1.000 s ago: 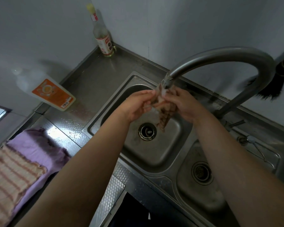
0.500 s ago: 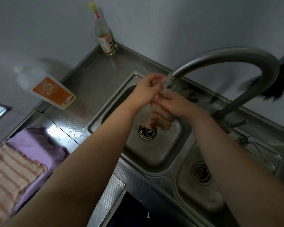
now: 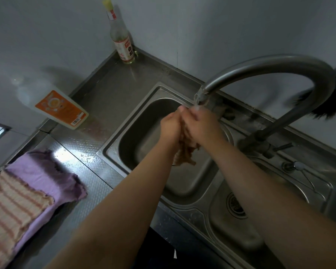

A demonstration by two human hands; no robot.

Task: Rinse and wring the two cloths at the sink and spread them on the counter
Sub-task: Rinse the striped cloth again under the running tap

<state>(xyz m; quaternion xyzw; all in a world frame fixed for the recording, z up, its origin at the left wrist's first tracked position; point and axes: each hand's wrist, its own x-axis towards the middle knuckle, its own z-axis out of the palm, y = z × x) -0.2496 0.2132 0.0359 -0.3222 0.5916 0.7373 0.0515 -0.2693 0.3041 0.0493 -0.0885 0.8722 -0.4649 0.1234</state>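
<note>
Over the left sink basin (image 3: 144, 121), my left hand (image 3: 171, 126) and my right hand (image 3: 201, 123) are pressed together around a wet brown striped cloth (image 3: 185, 152), just under the faucet spout (image 3: 201, 96). Water runs onto my fingers. The cloth's lower end hangs bunched between my wrists; its upper part is hidden inside my hands. On the counter at the left lie a purple cloth (image 3: 45, 175) and, partly on top of it, a striped peach cloth (image 3: 10, 202).
A glass bottle (image 3: 122, 41) stands in the back corner. A white detergent bottle with an orange label (image 3: 58, 107) leans by the left wall. The small right basin (image 3: 239, 216) has a drain. A dark brush (image 3: 318, 105) hangs at the right wall. The wet steel counter (image 3: 81, 150) is beside the sink.
My hands have come closer together and shifted slightly down and right under the spout, rubbing the cloth, which now hangs more bunched between my wrists.
</note>
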